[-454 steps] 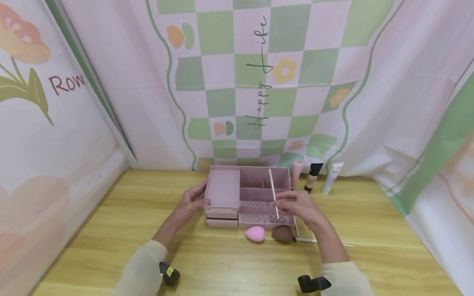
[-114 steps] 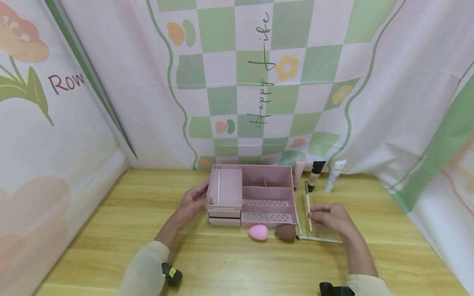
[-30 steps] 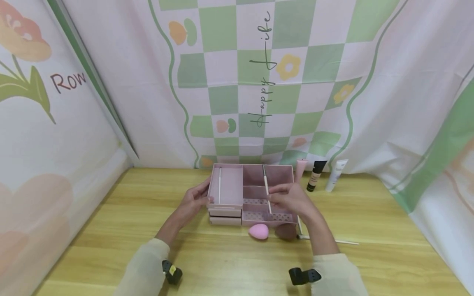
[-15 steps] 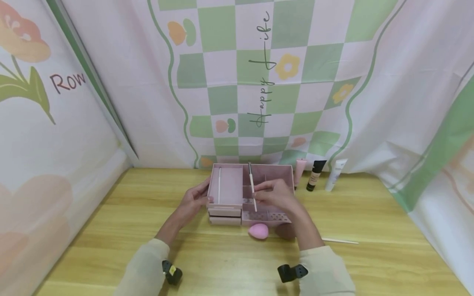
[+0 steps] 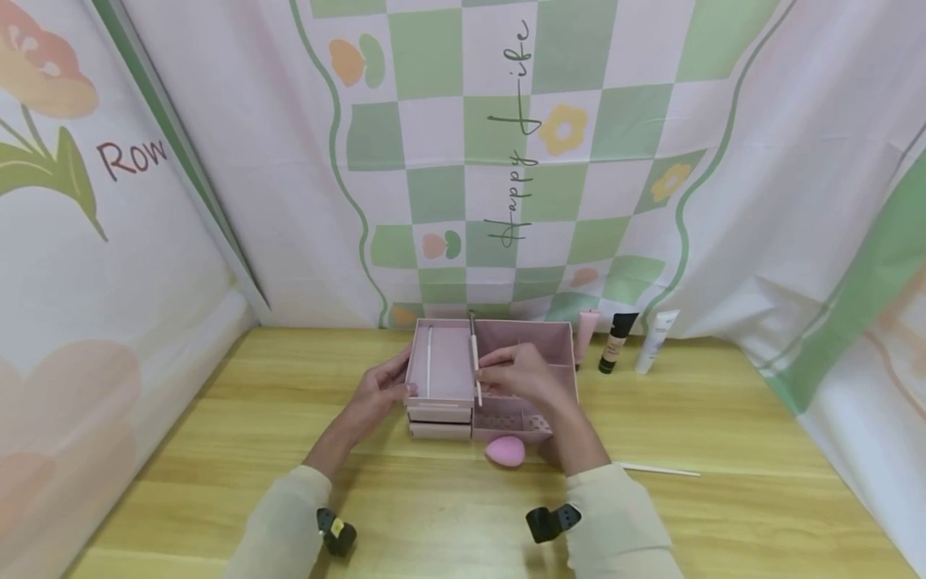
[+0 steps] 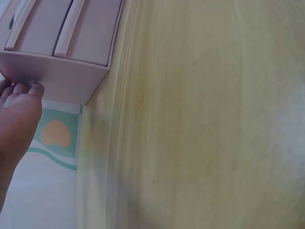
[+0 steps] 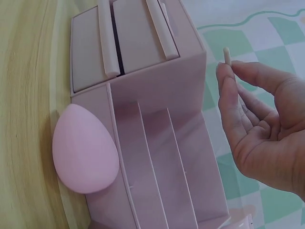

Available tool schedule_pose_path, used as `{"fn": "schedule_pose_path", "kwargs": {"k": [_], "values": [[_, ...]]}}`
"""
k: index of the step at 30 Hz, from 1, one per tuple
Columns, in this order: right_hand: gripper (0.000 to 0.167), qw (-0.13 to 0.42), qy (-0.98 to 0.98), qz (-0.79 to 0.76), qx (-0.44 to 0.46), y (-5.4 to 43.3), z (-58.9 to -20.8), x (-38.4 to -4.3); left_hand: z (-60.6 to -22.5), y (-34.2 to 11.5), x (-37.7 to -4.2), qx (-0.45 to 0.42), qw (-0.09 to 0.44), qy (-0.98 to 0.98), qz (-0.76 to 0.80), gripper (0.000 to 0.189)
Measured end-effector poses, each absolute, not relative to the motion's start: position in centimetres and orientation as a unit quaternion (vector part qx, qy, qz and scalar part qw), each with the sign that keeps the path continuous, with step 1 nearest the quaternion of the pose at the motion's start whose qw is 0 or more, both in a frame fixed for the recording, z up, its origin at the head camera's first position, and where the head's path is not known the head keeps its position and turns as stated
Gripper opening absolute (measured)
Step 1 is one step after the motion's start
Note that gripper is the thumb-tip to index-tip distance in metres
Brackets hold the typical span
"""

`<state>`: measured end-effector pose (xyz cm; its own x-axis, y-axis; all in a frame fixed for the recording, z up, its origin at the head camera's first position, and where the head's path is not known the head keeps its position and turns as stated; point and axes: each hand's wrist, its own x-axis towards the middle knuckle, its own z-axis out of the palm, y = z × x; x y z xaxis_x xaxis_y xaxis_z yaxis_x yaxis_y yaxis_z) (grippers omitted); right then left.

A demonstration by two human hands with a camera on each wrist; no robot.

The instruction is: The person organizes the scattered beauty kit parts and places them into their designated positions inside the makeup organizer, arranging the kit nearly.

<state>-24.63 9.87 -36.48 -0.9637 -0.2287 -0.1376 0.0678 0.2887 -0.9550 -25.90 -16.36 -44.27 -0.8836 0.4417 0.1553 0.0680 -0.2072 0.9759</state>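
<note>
A pink makeup organizer (image 5: pixel 526 331) stands on the table, its drawers on the left below a top tray. My left hand (image 5: pixel 374 396) grips its left side, the thumb at the tray's front corner; in the left wrist view, fingertips (image 6: pixel 35 88) press its side wall. Between thumb and fingers, my right hand (image 5: pixel 522 371) pinches a makeup brush (image 5: pixel 475 358) with a pale handle and dark tip. It is above the organizer, along the tray's right edge. Another thin pale brush (image 5: pixel 429 362) lies in the tray. Before the organizer sits a pink makeup sponge (image 5: pixel 505 452).
Right of the organizer stand a pink tube (image 5: pixel 586 334), a black-capped tube (image 5: pixel 617 344) and a white tube (image 5: pixel 657 344). A pale brush handle (image 5: pixel 660 469) lies on the table (image 5: pixel 448 523). My right forearm mostly hides a brown sponge (image 5: pixel 551 452). A patterned curtain (image 5: pixel 499 193) hangs behind.
Over the last second my right hand has carried the brush left across the compartments to the tray's edge. Earlier it picked that brush up right of the organizer. My left hand has stayed put.
</note>
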Motion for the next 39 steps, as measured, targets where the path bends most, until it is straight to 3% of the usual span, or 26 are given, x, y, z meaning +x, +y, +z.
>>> {"fn": "schedule_pose_path", "kwargs": {"k": [19, 39], "values": [[0.029, 0.126, 0.813, -0.568, -0.026, 7.5, -36.0, -25.9, -44.4, -16.4, -26.0, 0.21, 0.125, 0.62, 0.746, 0.077], [0.021, 0.163, 0.826, -0.539, 0.015, 5.6, -35.3, -26.9, -44.4, -16.5, -26.0, 0.204, 0.123, 0.624, 0.744, 0.076]]}}
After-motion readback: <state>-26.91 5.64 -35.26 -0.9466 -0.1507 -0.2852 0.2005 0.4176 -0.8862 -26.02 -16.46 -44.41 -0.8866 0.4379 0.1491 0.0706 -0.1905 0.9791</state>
